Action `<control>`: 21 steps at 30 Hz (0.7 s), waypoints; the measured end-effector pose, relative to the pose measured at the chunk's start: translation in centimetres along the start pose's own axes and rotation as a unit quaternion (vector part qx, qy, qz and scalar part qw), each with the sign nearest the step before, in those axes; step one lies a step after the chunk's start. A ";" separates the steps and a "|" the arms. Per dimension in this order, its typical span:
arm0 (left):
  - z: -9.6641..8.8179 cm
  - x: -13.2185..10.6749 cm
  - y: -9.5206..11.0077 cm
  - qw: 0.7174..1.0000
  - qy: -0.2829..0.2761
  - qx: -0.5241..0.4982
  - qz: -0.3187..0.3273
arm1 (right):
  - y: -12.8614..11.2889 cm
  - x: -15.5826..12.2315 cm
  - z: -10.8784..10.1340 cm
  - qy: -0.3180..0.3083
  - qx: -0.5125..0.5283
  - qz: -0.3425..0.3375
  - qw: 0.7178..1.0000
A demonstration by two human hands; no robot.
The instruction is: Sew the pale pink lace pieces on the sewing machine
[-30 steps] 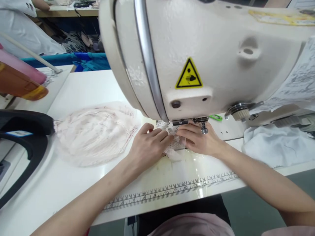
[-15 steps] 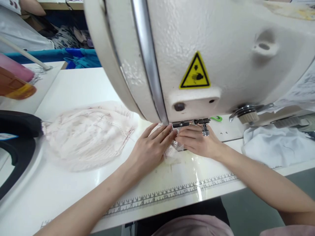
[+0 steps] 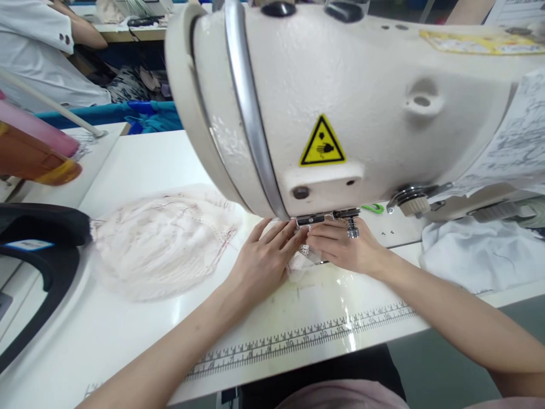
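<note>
A big cream sewing machine head (image 3: 340, 96) fills the upper middle, with a yellow warning sticker (image 3: 322, 142) on it. Under its presser foot (image 3: 351, 222) lies a small piece of white lace (image 3: 303, 257). My left hand (image 3: 264, 258) lies flat on the lace from the left, fingers stretched toward the foot. My right hand (image 3: 340, 247) presses on the lace from the right, fingers together and extended just below the foot. The needle area is hidden by the machine head and my fingers.
A stack of pale pink lace pieces (image 3: 162, 238) lies left on the white table (image 3: 140, 159). A ruler strip (image 3: 298, 341) runs along the front edge. White cloth (image 3: 472, 255) lies right, a black curved object (image 3: 38, 244) far left, a person in white (image 3: 38, 45) behind.
My left fingers have stretched out and slid forward toward the presser foot; the lace has moved further under it. The right hand stays in place.
</note>
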State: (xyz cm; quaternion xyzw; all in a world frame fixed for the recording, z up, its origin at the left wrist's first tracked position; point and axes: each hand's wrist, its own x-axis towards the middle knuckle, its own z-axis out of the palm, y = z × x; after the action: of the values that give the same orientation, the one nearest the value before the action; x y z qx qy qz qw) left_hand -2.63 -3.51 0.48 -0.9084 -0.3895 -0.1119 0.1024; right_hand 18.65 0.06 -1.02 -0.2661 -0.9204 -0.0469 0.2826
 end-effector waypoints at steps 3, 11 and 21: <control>0.0 0.0 0.1 1.000 -0.004 -0.002 -0.008 | 0.2 -0.1 -0.1 -0.009 -0.009 0.001 1.000; 0.1 -0.2 0.1 1.000 -0.001 0.009 0.002 | 0.1 -0.3 -0.3 -0.037 -0.024 0.008 0.999; -0.2 -0.8 -2.2 0.997 0.009 -0.015 0.071 | -1.3 0.2 0.4 -0.033 -0.050 -0.033 0.998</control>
State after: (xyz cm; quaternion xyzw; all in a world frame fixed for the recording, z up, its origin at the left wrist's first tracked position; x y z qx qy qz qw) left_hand -4.81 -2.56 0.66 -0.9342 -0.3214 -0.1186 0.0997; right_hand 17.64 -0.80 -1.14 -0.2509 -0.9339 -0.0934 0.2369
